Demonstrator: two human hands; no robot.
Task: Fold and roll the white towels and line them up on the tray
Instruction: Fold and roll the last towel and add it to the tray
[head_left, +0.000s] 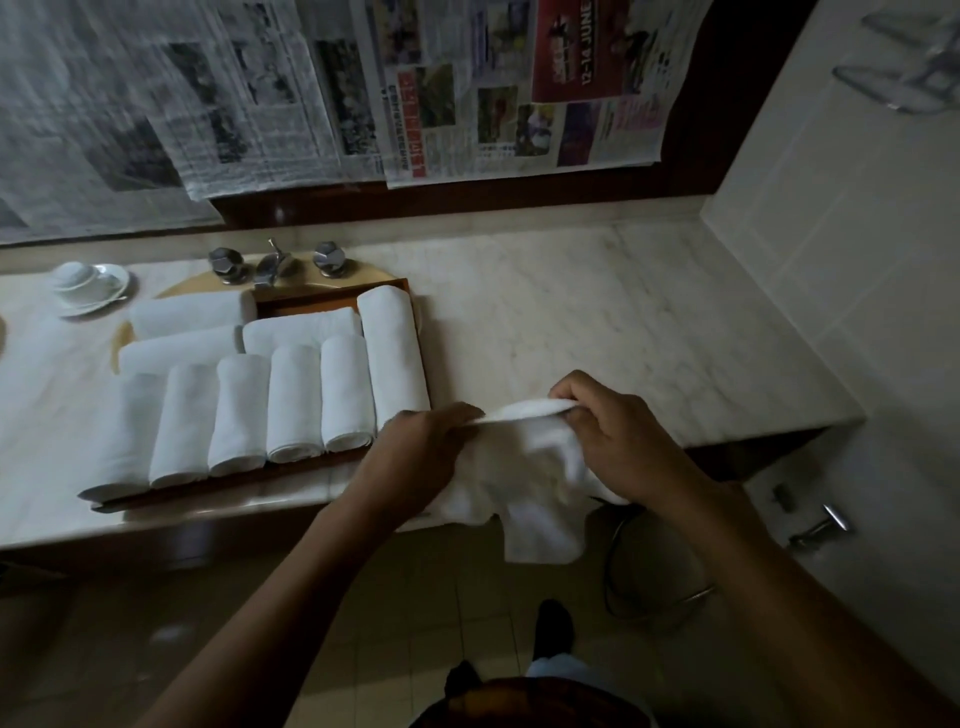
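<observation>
A loose white towel (524, 467) hangs over the front edge of the marble counter, just right of the tray. My left hand (421, 441) pinches its top edge on the left. My right hand (613, 421) grips the same edge on the right, and the edge is stretched between them. The wooden tray (306, 304) on the counter holds several rolled white towels (293, 402) side by side, with a longer roll (392, 353) along its right side and more rolls lying crosswise behind.
A white cup and saucer (88, 286) stand at the back left. Chrome taps (275, 265) sit behind the tray. Newspaper sheets (363, 88) cover the wall behind. A tiled wall (831, 260) closes the right side. Bare marble counter (597, 312) lies right of the tray.
</observation>
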